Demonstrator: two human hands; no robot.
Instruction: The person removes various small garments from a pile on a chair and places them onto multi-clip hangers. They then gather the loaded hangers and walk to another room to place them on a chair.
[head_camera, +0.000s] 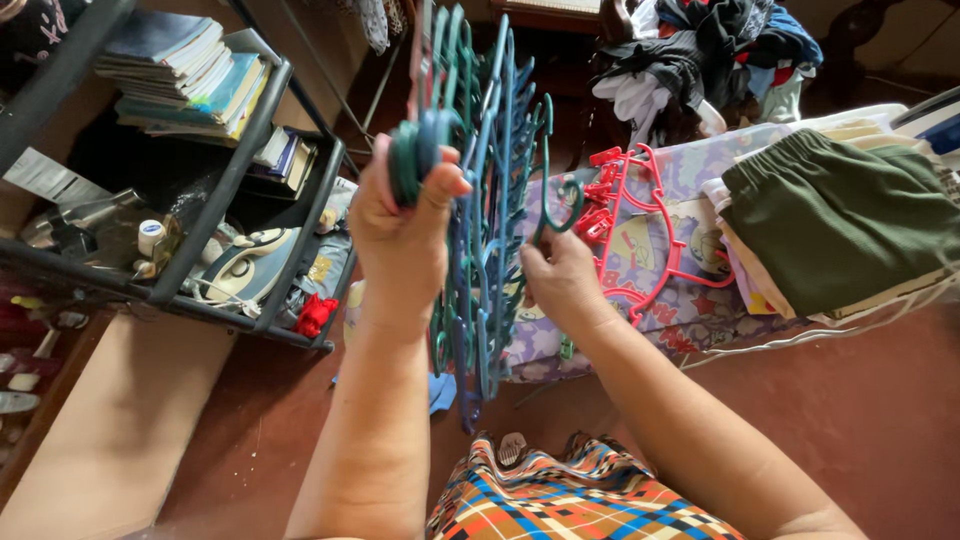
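My left hand (400, 235) is clenched around the hooks of a thick bunch of blue and green plastic hangers (480, 180), which hang down in front of me. My right hand (562, 275) pinches a single dark green hanger (556, 195) by its hook, just to the right of the bunch. A pink clip hanger (640, 215) lies on the patterned ironing surface (690, 300) beside my right hand. Folded dark green cloth (840, 215) rests on a pile at the right.
A black metal shelf (235, 180) at the left holds stacked books (185, 70), an iron (250, 265) and small items. A heap of clothes (700, 50) sits at the back. Reddish-brown floor (850, 420) lies below; my checked skirt (580, 500) shows at the bottom.
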